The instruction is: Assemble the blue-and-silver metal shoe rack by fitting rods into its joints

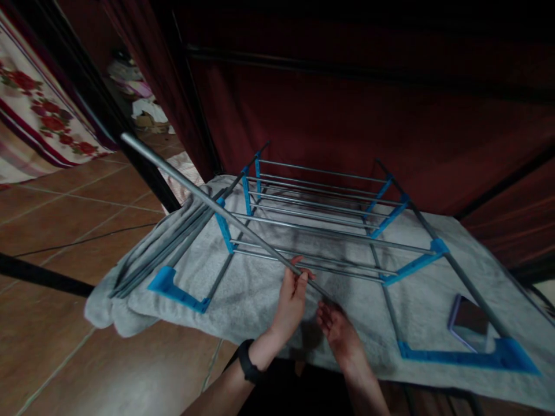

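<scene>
My left hand (291, 297) is closed round a long grey metal rod (199, 196) near its lower end; the rod slants up to the left. My right hand (336, 326) rests beside it on a grey towel (260, 294), touching the rod's lower tip, fingers curled loosely. A rack of grey rods and blue plastic connectors (321, 222) lies on the towel just beyond both hands. A black band is on my left wrist.
A bundle of loose grey rods (165, 248) lies at the towel's left edge, by a blue bracket (176, 289). A phone (470, 320) lies at the right. Dark red fabric walls stand behind. Brown tiled floor and a floral cloth (39, 110) are at the left.
</scene>
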`<act>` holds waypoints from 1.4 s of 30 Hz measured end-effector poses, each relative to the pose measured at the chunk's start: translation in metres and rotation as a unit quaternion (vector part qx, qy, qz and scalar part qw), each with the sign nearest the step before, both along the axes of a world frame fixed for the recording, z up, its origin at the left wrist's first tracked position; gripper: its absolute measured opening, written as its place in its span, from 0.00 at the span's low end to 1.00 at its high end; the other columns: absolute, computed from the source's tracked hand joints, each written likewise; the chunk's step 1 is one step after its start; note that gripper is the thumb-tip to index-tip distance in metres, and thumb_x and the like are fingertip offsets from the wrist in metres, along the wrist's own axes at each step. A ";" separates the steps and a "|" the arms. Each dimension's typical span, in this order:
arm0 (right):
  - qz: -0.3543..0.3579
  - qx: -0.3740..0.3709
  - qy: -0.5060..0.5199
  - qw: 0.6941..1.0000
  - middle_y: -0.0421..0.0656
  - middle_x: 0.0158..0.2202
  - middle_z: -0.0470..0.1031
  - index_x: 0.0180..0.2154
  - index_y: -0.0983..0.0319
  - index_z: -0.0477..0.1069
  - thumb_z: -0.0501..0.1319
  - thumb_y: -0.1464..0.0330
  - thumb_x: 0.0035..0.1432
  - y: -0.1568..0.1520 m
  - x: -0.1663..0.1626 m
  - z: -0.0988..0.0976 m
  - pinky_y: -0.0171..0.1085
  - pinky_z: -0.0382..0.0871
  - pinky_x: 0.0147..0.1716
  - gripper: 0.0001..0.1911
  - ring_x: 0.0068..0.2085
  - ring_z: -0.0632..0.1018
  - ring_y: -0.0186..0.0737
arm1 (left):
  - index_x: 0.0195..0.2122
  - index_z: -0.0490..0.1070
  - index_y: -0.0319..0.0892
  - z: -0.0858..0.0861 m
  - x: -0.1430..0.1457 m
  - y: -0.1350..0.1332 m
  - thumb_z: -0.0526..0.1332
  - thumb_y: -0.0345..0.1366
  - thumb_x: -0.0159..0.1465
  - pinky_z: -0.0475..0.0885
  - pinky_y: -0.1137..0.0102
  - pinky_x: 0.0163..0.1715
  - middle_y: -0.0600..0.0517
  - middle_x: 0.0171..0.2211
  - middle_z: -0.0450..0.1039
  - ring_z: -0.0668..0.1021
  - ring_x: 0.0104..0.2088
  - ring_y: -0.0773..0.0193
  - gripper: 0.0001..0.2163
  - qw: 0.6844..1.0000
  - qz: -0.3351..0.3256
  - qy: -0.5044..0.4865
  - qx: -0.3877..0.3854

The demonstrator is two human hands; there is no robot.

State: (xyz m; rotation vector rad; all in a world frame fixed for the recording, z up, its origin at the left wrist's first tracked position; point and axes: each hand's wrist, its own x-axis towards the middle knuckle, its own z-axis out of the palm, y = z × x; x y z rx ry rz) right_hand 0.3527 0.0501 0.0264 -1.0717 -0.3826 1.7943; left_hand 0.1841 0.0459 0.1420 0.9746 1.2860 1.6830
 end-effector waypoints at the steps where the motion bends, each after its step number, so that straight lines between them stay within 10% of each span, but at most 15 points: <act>1: 0.021 -0.001 -0.005 1.000 0.46 0.43 0.89 0.38 0.55 0.80 0.85 0.60 0.40 -0.004 -0.003 0.001 0.45 0.85 0.43 0.23 0.41 0.88 0.47 | 0.65 0.67 0.47 0.002 -0.003 0.000 0.61 0.51 0.77 0.74 0.58 0.56 0.50 0.41 0.78 0.81 0.46 0.57 0.21 1.000 -0.002 0.017 0.009; 9: 0.093 0.011 -0.123 0.988 0.50 0.41 0.89 0.45 0.57 0.84 0.84 0.52 0.42 -0.008 0.013 0.005 0.47 0.82 0.43 0.31 0.39 0.87 0.49 | 0.81 0.49 0.44 0.023 -0.035 -0.004 0.52 0.44 0.81 0.77 0.62 0.48 0.52 0.38 0.75 0.79 0.38 0.59 0.30 0.981 -0.064 0.179 0.045; 15: 0.068 0.028 -0.152 0.986 0.49 0.41 0.88 0.43 0.56 0.84 0.82 0.52 0.42 0.003 0.028 0.007 0.50 0.82 0.46 0.27 0.41 0.86 0.51 | 0.76 0.62 0.44 0.022 -0.054 -0.003 0.50 0.36 0.80 0.79 0.55 0.61 0.39 0.60 0.80 0.83 0.60 0.51 0.24 0.924 -0.088 0.359 0.099; 25: 0.043 0.028 -0.165 0.985 0.48 0.41 0.87 0.41 0.55 0.83 0.79 0.55 0.44 0.008 0.041 0.016 0.51 0.82 0.49 0.22 0.41 0.86 0.51 | 0.56 0.74 0.44 -0.019 -0.076 -0.010 0.53 0.35 0.79 0.83 0.56 0.48 0.44 0.45 0.85 0.87 0.46 0.49 0.13 0.857 -0.061 0.505 0.080; 42: -0.207 0.054 -0.114 0.970 0.42 0.44 0.86 0.44 0.54 0.79 0.78 0.60 0.48 0.034 0.071 0.021 0.44 0.83 0.52 0.21 0.47 0.86 0.45 | 0.58 0.79 0.46 -0.080 -0.111 -0.010 0.49 0.31 0.76 0.82 0.55 0.52 0.45 0.49 0.85 0.87 0.48 0.50 0.20 0.780 -0.159 0.605 0.001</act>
